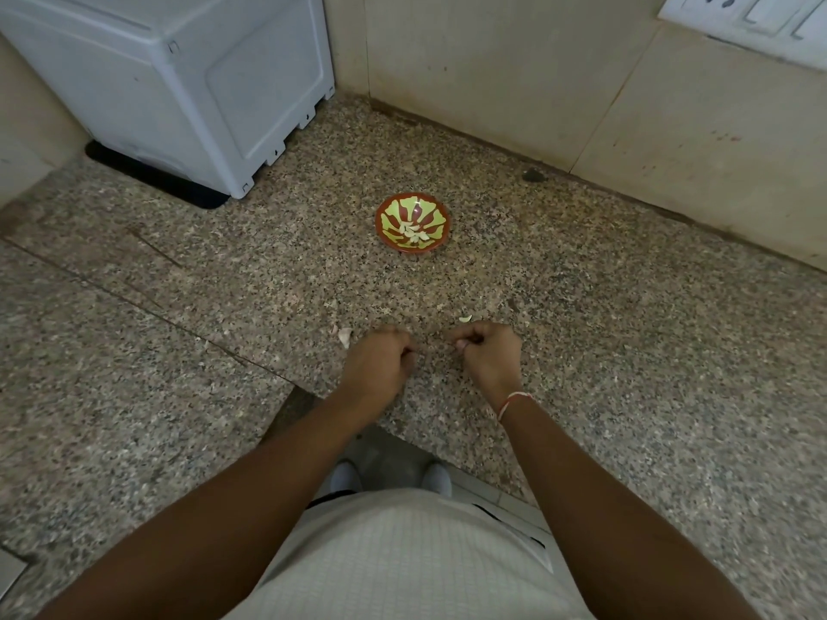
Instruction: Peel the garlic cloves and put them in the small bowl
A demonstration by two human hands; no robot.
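Head view shows us several peeled cloves (414,234) already in the small bowl (385,217), while our right hand (488,351) pinches one clove (460,345) and our left hand (380,364) curls, contents hidden.

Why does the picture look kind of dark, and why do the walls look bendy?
Head view: dim, flat indoor light, so the granite counter looks dull, with soft shadows. The wide lens bows the wall edges and stretches the arms. The small bowl shows a faint glint. The left hand and right hand look slightly soft.
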